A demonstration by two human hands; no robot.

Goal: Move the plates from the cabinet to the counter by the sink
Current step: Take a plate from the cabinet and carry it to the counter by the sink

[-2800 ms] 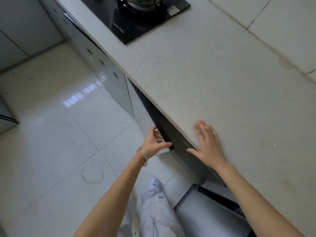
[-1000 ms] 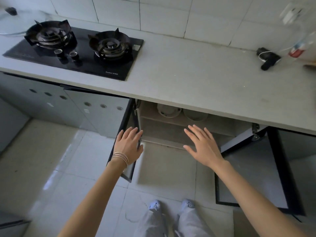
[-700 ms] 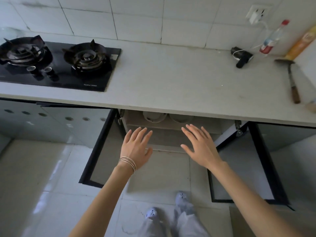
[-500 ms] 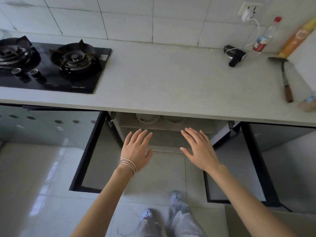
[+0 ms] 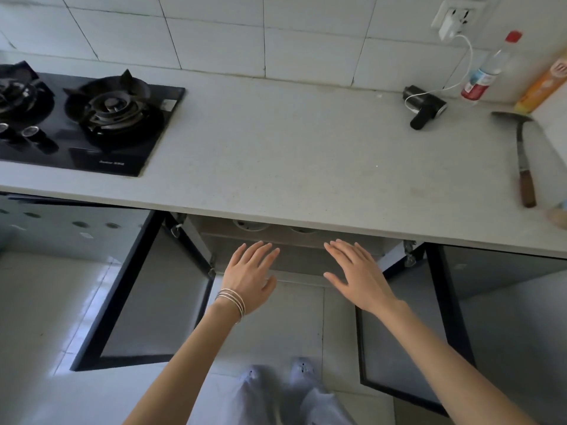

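Note:
The cabinet (image 5: 291,240) under the grey counter (image 5: 291,154) stands open, both doors swung out. On its shelf, just below the counter's edge, I see the rims of two white dishes (image 5: 250,224), mostly hidden by the counter. My left hand (image 5: 250,276), with bangles on the wrist, hovers flat in front of the opening, fingers spread, holding nothing. My right hand (image 5: 357,274) is beside it, also spread and empty. Neither hand touches the dishes.
The left door (image 5: 135,289) and right door (image 5: 441,302) jut out on either side of my legs. A black gas hob (image 5: 92,118) sits at the left. A black device on a cable (image 5: 425,107), a bottle (image 5: 487,69) and a spatula (image 5: 523,154) lie at the right.
The cabinet doors went from nearly closed to fully swung open. My view rose and shifted right, so the counter edge hides more of the dishes. Both hands stay spread in front of the opening.

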